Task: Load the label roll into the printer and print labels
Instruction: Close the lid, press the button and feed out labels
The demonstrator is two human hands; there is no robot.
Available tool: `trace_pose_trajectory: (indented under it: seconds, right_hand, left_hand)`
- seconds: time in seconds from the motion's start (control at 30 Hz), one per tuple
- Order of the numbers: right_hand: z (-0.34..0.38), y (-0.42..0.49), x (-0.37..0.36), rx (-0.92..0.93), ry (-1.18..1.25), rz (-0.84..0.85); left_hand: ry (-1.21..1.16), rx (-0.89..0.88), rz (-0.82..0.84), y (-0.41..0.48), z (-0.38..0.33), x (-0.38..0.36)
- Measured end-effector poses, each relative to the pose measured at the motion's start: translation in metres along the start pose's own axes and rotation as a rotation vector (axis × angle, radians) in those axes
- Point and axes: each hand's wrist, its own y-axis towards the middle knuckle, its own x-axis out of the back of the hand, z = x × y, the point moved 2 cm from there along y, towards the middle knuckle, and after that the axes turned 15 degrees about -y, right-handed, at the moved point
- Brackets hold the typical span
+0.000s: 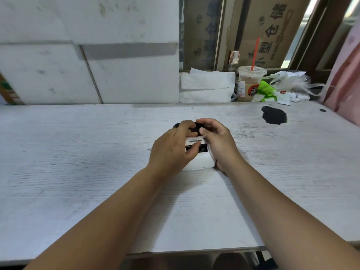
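Observation:
A small white label printer (pixel 198 161) sits on the white table (pixel 78 162), near its middle. A white label strip with black print (pixel 195 140) shows at the printer's top. My left hand (pixel 173 147) grips the printer's left side, thumb pressed on its top face. My right hand (pixel 216 139) holds the right side, fingers curled over the far end, thumb touching the label's edge. A black part (pixel 196 128) shows between my fingers at the far end. The label roll itself is hidden.
At the back right stand a plastic cup of milk tea with a red straw (pixel 250 83), folded white paper (pixel 206 86), and plastic bags and green wrappers (pixel 282 88). A black stain (pixel 273 115) marks the table. White foam boards (pixel 87 55) line the back wall.

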Motion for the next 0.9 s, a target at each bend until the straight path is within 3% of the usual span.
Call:
trace_pose_trajectory:
  seconds: [0.23, 0.33, 0.43, 0.67, 0.77, 0.9]
  right_hand:
    - [-0.001, -0.004, -0.005, -0.019, -0.172, -0.107]
    - [0.0, -0.005, -0.012, -0.021, -0.21, -0.177]
    - [-0.003, -0.005, -0.011, -0.014, -0.228, -0.204]
    - [-0.001, 0.003, -0.005, -0.126, 0.005, 0.085]
    - [0.0, 0.002, -0.007, -0.069, -0.069, 0.183]
    - [0.001, 0.002, -0.007, -0.03, -0.139, 0.171]
  left_hand:
    - [-0.182, 0.076, -0.009, -0.005, 0.015, 0.0]
    - [-0.397, 0.282, -0.035, -0.002, 0.032, 0.005]
    - [-0.598, 0.431, 0.093, 0.0, 0.041, 0.008]
    - [-0.906, 0.584, 0.164, 0.006, 0.056, 0.019]
    - [-0.913, 0.591, 0.15, 0.008, 0.059, 0.018]
    - [-0.897, 0.583, 0.097, 0.01, 0.057, 0.017]
